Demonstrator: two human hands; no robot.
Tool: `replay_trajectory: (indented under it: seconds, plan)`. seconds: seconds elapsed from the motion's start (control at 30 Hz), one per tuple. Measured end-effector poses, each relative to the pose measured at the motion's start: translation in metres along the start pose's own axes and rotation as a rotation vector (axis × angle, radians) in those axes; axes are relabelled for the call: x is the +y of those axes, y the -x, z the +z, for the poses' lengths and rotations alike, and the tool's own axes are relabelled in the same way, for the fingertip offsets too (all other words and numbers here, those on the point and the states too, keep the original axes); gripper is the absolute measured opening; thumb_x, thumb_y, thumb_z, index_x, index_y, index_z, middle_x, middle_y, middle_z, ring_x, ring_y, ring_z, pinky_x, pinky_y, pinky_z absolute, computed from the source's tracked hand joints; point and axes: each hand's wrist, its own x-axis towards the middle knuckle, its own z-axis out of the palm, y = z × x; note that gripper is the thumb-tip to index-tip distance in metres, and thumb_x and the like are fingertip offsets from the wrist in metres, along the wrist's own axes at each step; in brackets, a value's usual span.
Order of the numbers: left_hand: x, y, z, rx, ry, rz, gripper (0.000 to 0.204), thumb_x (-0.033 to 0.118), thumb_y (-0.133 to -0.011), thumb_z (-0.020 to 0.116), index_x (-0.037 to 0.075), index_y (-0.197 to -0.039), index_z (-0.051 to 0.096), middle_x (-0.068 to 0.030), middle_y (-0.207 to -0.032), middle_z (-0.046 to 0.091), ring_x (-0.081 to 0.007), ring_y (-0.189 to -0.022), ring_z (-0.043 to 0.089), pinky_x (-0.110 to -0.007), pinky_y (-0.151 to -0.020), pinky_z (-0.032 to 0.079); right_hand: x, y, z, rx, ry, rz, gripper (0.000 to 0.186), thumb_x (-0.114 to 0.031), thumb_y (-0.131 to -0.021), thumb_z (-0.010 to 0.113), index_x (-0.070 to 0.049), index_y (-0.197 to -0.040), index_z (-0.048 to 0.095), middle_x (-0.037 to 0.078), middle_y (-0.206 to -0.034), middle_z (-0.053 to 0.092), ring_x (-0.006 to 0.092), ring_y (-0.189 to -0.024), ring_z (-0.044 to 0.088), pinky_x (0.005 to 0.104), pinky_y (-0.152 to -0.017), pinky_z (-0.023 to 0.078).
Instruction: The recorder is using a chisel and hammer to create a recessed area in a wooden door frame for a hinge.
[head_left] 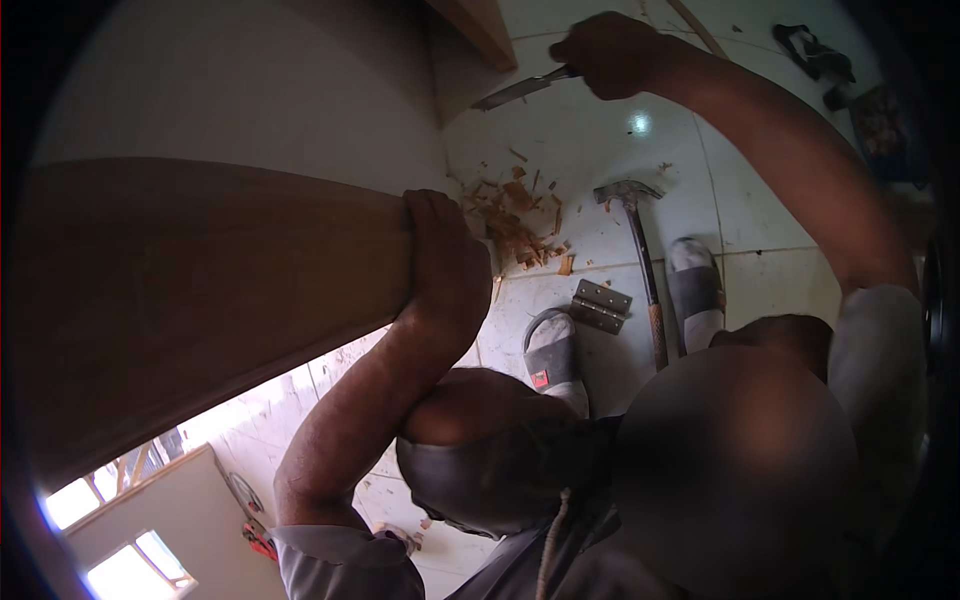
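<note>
My left hand (447,255) is wrapped round the edge of a brown wooden door (210,270) that fills the left side. At the top, my right hand (612,55) is closed on the handle of a chisel (522,91). Its flat metal blade points left, apart from the door. On the tiled floor lies a claw hammer (640,255), its head away from me. Beside the hammer is an open metal hinge (601,305). Wood chips (520,220) are scattered on the floor close to my left hand.
My sandalled feet, left foot (553,355) and right foot (695,285), flank the hammer's handle. A pale wall (260,95) rises behind the door. Dark footwear (815,55) lies at the far right. A wooden piece (475,30) stands at the top.
</note>
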Motion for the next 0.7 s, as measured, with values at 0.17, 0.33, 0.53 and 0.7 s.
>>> replay_trajectory:
  seconds: [0.17, 0.33, 0.53, 0.7]
  plan:
    - [0.004, -0.001, -0.009, -0.042, 0.018, 0.019, 0.048, 0.040, -0.086, 0.060, -0.003, -0.107, 0.068, -0.0249, -0.119, 0.059, -0.0375, -0.121, 0.046, -0.051, -0.111, 0.025, 0.012, 0.023, 0.051, -0.075, -0.236, 0.107, 0.019, -0.012, -0.081, 0.064, -0.006, -0.099, 0.058, 0.013, -0.086, 0.066, 0.0323, -0.087, 0.066, 0.0455, -0.079, 0.051]
    - [-0.001, 0.020, -0.016, -0.061, 0.227, 0.034, 0.055, 0.040, -0.084, 0.066, -0.001, -0.120, 0.061, -0.0270, -0.128, 0.054, -0.0382, -0.130, 0.043, -0.048, -0.115, 0.024, 0.016, 0.030, 0.095, -0.101, -0.456, -0.116, 0.019, -0.015, -0.081, 0.064, -0.008, -0.096, 0.056, 0.013, -0.085, 0.065, 0.0326, -0.084, 0.066, 0.0452, -0.075, 0.051]
    - [-0.003, -0.008, -0.035, -0.195, 0.781, -0.087, 0.059, 0.041, -0.085, 0.067, 0.006, -0.131, 0.054, -0.0226, -0.136, 0.049, -0.0370, -0.130, 0.043, -0.048, -0.114, 0.027, 0.027, 0.053, 0.149, 0.023, -0.722, -0.365, 0.020, -0.015, -0.076, 0.066, -0.008, -0.093, 0.057, 0.013, -0.079, 0.063, 0.0347, -0.078, 0.066, 0.0479, -0.072, 0.051]
    - [0.009, -0.035, -0.056, -0.344, 1.076, -0.157, 0.071, 0.048, -0.084, 0.069, 0.016, -0.142, 0.043, -0.0184, -0.146, 0.040, -0.0327, -0.135, 0.038, -0.048, -0.114, 0.027, 0.027, 0.052, 0.169, -0.331, -0.776, -0.513, 0.027, -0.018, -0.075, 0.066, -0.010, -0.100, 0.057, 0.016, -0.082, 0.066, 0.0344, -0.081, 0.067, 0.0479, -0.077, 0.052]
